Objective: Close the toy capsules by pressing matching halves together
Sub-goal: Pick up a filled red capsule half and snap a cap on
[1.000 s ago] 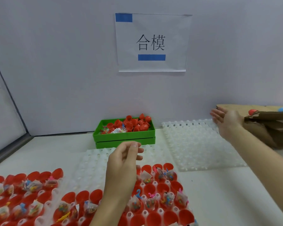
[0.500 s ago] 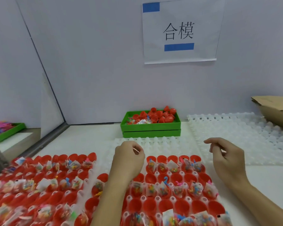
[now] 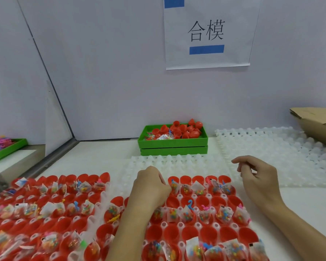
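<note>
Red open capsule halves (image 3: 205, 202) fill a white moulded tray (image 3: 181, 164) in front of me; alternate rows hold small clear bags of coloured toys (image 3: 188, 215). A second tray of red halves (image 3: 45, 204) lies to the left. My left hand (image 3: 151, 185) rests curled over the top-left corner of the near tray, fingertips at a bagged half; whether it pinches anything is hidden. My right hand (image 3: 258, 178) hovers above the tray's far right corner, fingers loosely curled and holding nothing.
A green bin (image 3: 173, 144) of loose red capsule halves stands against the back wall. A bare white tray (image 3: 271, 151) lies at the right, with a cardboard box (image 3: 316, 121) behind it. Another green bin (image 3: 6, 147) with pink toys is far left, past a divider.
My right hand came back from the cardboard box to above the near tray. My left hand dropped from mid-air onto the tray's top-left corner. The view turned left and down.
</note>
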A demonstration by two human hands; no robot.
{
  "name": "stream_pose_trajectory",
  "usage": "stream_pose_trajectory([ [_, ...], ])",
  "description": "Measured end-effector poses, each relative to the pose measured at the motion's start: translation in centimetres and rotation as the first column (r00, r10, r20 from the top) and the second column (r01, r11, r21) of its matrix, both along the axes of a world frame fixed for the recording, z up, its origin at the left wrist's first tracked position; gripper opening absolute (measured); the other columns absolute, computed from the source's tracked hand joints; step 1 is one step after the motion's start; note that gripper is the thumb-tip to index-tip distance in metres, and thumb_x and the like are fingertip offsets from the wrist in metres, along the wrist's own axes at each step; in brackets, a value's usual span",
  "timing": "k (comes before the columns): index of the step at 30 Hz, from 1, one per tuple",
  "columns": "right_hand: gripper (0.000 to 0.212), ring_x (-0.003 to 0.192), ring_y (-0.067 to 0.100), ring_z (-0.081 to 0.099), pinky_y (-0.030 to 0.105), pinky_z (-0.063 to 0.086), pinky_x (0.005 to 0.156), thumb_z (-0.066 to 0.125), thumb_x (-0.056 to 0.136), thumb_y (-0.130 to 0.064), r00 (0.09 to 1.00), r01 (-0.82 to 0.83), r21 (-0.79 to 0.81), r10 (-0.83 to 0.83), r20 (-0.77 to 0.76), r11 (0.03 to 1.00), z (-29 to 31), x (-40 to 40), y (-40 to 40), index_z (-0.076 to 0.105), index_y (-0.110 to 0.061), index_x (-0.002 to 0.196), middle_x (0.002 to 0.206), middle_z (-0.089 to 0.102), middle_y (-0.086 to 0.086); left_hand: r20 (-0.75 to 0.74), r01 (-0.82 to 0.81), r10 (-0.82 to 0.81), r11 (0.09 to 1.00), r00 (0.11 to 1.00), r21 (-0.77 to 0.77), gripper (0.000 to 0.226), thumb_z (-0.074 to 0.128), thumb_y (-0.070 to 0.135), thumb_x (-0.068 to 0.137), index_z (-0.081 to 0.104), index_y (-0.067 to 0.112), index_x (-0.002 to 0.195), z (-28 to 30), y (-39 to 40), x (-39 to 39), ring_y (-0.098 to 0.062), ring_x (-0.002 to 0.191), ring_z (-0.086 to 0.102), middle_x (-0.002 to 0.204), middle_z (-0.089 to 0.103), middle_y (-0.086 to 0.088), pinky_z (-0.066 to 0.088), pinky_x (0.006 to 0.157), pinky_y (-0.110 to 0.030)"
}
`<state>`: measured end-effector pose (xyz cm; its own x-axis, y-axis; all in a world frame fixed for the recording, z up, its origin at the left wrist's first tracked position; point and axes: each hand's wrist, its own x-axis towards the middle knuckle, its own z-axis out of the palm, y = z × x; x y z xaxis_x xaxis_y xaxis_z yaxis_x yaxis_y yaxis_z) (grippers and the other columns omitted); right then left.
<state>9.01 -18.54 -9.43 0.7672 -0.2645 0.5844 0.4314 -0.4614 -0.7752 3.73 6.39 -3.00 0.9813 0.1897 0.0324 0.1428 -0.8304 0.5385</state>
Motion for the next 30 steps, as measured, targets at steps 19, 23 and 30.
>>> stream_pose_trajectory([
  [19,0.040,0.075,0.001,0.061,0.021,0.046,0.069,0.049,0.090,0.009,1.000,0.016,-0.017,-0.016,-0.015,1.000,0.2,-0.2,0.0,0.071,-0.023,0.082,0.076,0.065,-0.015,-0.059,-0.038,0.046,0.991,0.997,0.128,0.020,0.063,0.028,0.091,0.071,0.010,0.085,-0.3,-0.9,0.0,-0.018,0.074,0.068,0.083,0.071,-0.004,0.059,0.073,-0.034],
  [23,0.039,0.076,-0.001,0.061,0.018,0.046,0.070,0.050,0.090,0.009,1.000,0.023,-0.033,-0.023,-0.021,0.999,0.3,-0.4,0.2,0.071,-0.023,0.082,0.078,0.065,-0.017,-0.008,-0.077,0.079,0.988,0.997,0.133,0.024,0.065,0.031,0.090,0.067,0.010,0.078,-0.3,-0.9,0.2,-0.016,0.065,0.063,0.074,0.066,-0.003,0.050,0.058,-0.027],
  [30,0.039,0.071,-0.003,0.060,0.009,0.042,0.058,0.050,0.088,0.013,0.996,0.007,-0.009,-0.006,0.089,1.000,2.3,-1.4,1.1,0.072,-0.019,0.084,0.075,0.063,-0.019,0.183,-0.102,0.092,0.994,0.979,0.046,0.029,0.069,0.029,0.088,0.071,0.008,0.068,0.7,-0.8,-0.1,-0.015,0.059,0.062,0.069,0.068,-0.006,0.048,0.053,-0.025],
])
